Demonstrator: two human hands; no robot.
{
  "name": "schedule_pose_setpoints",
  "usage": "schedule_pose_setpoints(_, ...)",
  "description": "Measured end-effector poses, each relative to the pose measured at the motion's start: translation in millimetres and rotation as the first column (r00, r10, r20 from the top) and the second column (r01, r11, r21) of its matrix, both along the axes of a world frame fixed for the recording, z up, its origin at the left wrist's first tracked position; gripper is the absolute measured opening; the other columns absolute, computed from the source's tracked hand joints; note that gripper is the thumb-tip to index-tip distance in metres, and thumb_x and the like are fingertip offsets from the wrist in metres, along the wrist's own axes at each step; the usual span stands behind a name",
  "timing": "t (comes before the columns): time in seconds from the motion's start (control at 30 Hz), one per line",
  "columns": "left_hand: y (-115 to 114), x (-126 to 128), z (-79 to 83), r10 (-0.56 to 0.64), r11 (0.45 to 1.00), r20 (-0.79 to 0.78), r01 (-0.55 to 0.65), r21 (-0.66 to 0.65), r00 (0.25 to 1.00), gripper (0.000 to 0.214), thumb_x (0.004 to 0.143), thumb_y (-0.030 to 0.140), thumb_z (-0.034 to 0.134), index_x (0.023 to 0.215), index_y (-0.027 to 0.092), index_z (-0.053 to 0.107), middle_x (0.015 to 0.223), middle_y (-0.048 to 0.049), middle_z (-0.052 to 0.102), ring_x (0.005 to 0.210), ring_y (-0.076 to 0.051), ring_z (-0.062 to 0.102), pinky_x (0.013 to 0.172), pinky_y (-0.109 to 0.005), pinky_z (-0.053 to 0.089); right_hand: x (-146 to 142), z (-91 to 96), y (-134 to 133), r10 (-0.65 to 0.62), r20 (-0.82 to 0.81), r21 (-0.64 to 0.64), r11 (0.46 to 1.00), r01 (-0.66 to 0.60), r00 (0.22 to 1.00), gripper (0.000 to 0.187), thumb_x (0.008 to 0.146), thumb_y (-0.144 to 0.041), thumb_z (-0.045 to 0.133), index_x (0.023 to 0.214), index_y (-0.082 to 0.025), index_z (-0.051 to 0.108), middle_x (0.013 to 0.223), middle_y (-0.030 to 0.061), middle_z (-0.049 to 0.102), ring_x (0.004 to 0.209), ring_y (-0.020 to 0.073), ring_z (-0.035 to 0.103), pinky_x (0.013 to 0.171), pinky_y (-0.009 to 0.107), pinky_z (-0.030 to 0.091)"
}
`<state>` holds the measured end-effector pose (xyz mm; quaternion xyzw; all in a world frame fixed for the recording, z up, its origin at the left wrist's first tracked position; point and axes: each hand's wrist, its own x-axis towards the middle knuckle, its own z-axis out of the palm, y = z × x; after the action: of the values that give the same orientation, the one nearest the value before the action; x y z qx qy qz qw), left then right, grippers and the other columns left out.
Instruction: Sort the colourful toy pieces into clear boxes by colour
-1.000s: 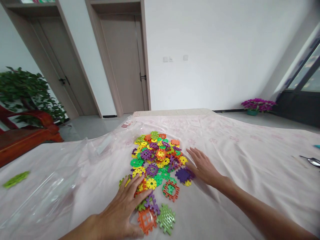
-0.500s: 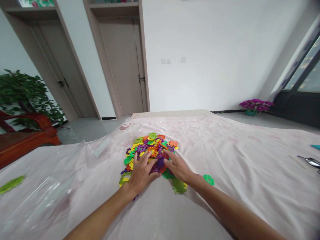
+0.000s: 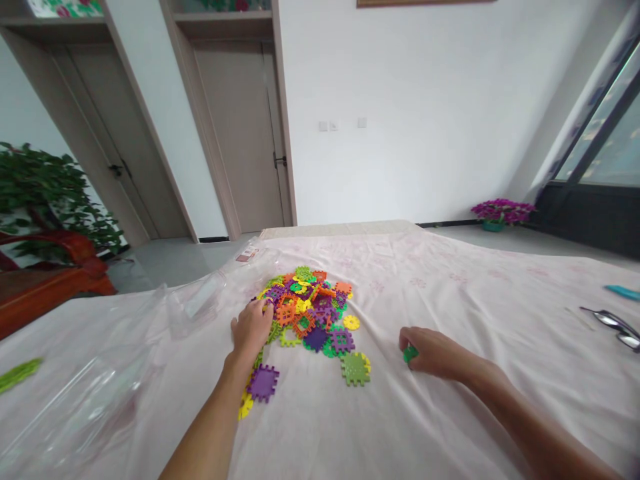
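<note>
A heap of plastic interlocking building pieces (image 3: 303,307), square and round, in purple, orange, yellow and green, lies on the pink-white cloth. My left hand (image 3: 253,327) touches the heap's left edge, its fingers bent over the pieces; whether they grip one is hidden. To the right, apart from the heap, my right hand (image 3: 429,350) is closed on a green round piece (image 3: 410,353), low over the cloth. A purple square piece (image 3: 263,383) lies by my left forearm. Near the front right of the heap is a green square piece (image 3: 355,369).
Clear plastic packaging (image 3: 85,400) lies on the left, with a light green piece (image 3: 20,375) beyond it. Glasses (image 3: 613,327) and a blue item (image 3: 623,292) are at the far right. A red wooden chair (image 3: 55,280) stands left of the cloth (image 3: 400,427).
My right hand has left the heap, moved right and closed on the green round piece. My left hand has shifted to the heap's left edge, uncovering the pieces in the middle.
</note>
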<state>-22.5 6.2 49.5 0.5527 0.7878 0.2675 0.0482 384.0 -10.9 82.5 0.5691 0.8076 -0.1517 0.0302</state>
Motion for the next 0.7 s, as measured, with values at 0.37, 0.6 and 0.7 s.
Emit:
schedule_pose_setpoints(0.37,-1,-26,-32.3,-0.371,0.895,0.415,0.201,0.398,0.831,0.053,0.095,0.054,0.033,0.122,0.019,0.063,0.133,-0.0063,0.063,0.128,-0.021,0.052,0.114,-0.036,0.033,-86,9.3,75,0.030,-0.755,0.041,0.999,0.002,0.655,0.040,0.088,-0.047,0.051,0.114,-0.018,0.062,0.101,0.0086,0.069,0.091,0.0207,0.065,0.078,0.034,0.052)
schedule_pose_setpoints(0.6,10,-35,-49.5,-0.198,0.956,0.317,0.111,0.273,0.927,0.053,0.094,0.053,0.036,0.130,0.020,0.056,0.139,-0.0114,0.056,0.134,-0.024,0.047,0.116,-0.042,0.028,-142,-39.6,121,0.118,-0.249,0.317,0.948,-0.034,0.961,0.036,0.095,-0.035,0.045,0.126,-0.024,0.059,0.135,0.0136,0.056,0.128,0.0316,0.046,0.106,0.049,0.035)
schedule_pose_setpoints(0.7,14,-33,-52.1,-0.267,0.948,0.393,0.168,0.269,0.880,0.056,0.095,0.053,0.035,0.135,0.018,0.052,0.144,-0.0110,0.052,0.138,-0.022,0.042,0.119,-0.040,0.025,-162,-47.9,98,0.155,-0.332,0.375,0.927,-0.021,0.930,0.034,0.097,-0.045,0.044,0.122,-0.028,0.060,0.128,0.0098,0.058,0.123,0.0276,0.048,0.104,0.045,0.035)
